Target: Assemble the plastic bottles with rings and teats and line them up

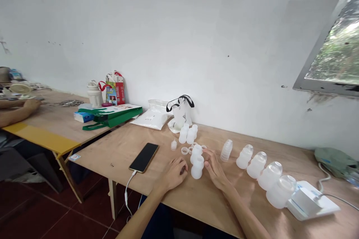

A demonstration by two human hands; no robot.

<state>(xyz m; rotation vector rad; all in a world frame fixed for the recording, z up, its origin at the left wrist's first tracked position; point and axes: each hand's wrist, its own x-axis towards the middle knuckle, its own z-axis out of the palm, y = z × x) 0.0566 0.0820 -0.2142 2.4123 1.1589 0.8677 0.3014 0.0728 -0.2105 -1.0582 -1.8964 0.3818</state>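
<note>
Two translucent white baby bottles stand upright between my hands, a near bottle (pixel 197 168) with a far bottle (pixel 196 152) just behind it. My left hand (pixel 175 172) rests on the table left of them, its fingers loosely bent with a gap at the thumb and nothing visible inside. On the right side, my right hand (pixel 214 168) lies with fingers stretched out beside the bottles; whether its fingertips touch the far one I cannot tell. Clear plastic rings (pixel 184 151) lie beyond, near a small nipple-shaped cap piece (pixel 174 144). Farther back stand several similar bottles (pixel 183 134).
To the right, a stack of clear caps (pixel 226 150) precedes a row of capped bottles (pixel 270 176), ending at a white box (pixel 312 199). A cabled phone (pixel 144 157) lies left. White bags (pixel 153 115) sit against the wall. A co-worker's arm (pixel 19 110) rests on the far-left table.
</note>
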